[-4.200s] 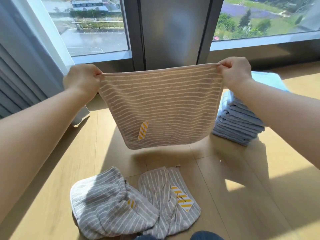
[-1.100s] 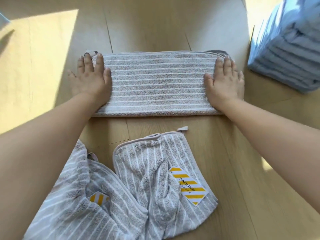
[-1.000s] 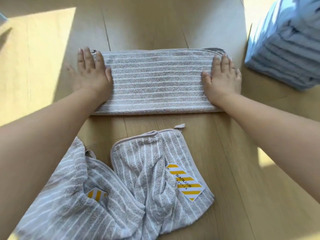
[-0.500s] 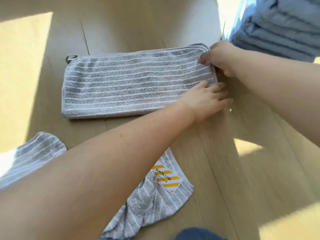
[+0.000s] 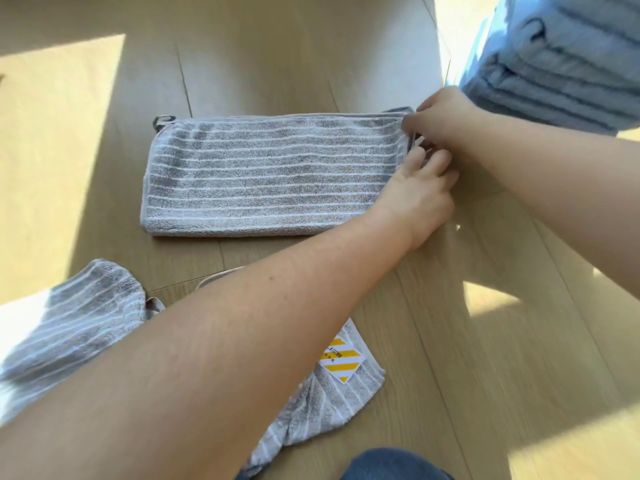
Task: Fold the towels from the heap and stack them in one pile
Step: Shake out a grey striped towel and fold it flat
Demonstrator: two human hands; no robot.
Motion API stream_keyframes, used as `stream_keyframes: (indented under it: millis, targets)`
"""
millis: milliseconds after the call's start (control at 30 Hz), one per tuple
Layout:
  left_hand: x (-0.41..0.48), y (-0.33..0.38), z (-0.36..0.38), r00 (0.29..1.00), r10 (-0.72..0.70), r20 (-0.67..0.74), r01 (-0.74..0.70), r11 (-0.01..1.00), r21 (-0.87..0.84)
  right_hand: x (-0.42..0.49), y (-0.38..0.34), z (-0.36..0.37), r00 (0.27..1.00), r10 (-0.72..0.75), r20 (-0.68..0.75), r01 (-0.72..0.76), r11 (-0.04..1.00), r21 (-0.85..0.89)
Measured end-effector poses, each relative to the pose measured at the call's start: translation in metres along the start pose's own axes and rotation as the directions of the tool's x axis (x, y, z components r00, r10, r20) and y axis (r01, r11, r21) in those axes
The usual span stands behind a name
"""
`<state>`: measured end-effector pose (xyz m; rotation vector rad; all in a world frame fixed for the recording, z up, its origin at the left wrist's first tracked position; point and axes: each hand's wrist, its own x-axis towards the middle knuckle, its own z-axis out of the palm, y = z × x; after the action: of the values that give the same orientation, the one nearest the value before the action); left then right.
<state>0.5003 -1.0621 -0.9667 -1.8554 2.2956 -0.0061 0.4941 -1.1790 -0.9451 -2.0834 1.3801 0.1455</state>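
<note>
A grey striped towel (image 5: 270, 174), folded in half into a long strip, lies flat on the wooden floor. Both hands are at its right short end. My right hand (image 5: 446, 123) pinches the far right corner. My left hand (image 5: 420, 192) reaches across and grips the near part of that same edge with curled fingers. Nearer to me lies the heap of unfolded grey striped towels (image 5: 79, 320), partly hidden under my left forearm, with a yellow striped tag (image 5: 341, 363) showing. A pile of folded blue towels (image 5: 561, 57) stands at the far right.
The wooden floor (image 5: 467, 358) has bright sun patches at the left and lower right. A bit of blue denim (image 5: 391, 467) shows at the bottom edge. Bare floor lies left of the folded strip.
The towel went from held up in the air to folded on the floor. Both hands pressed its ends flat, then my left hand crossed over to the right end, where both hands now grip the edge.
</note>
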Motion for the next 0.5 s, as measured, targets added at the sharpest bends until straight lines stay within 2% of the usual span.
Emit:
stream_keyframes:
  millis: [33,67,100,200,233,367,500]
  targets:
    - [0.003,-0.001,0.006,0.999,0.037,-0.031,-0.037,0.999,0.000,-0.002,-0.001,0.002,1.000,0.006,0.015,-0.005,0.998,-0.060]
    - [0.001,0.001,0.003,0.998,0.001,-0.056,0.001,1.000,0.027,-0.005,-0.001,0.005,1.000,0.010,0.017,-0.008,0.993,-0.120]
    - [-0.005,0.004,-0.009,0.998,-0.058,-0.015,0.059,0.998,0.030,-0.007,-0.001,0.008,1.000,0.011,0.007,-0.009,0.986,-0.164]
    - [-0.010,0.011,-0.027,0.997,-0.005,0.083,0.009,0.999,-0.044,-0.015,-0.005,0.009,0.997,0.032,-0.064,-0.041,0.989,-0.145]
    - [-0.013,0.008,-0.031,0.998,-0.049,0.048,0.053,0.995,-0.083,-0.017,-0.009,0.005,0.996,0.040,-0.086,-0.050,0.992,-0.119]
    - [-0.042,-0.015,-0.047,0.976,-0.186,-0.113,0.156,0.960,-0.232,-0.022,-0.032,-0.013,0.982,0.065,-0.179,-0.038,0.988,0.150]
    - [-0.082,-0.047,-0.048,0.902,-0.350,-0.252,0.225,0.880,-0.418,-0.030,-0.070,-0.015,0.988,0.037,-0.152,0.030,0.911,0.410]
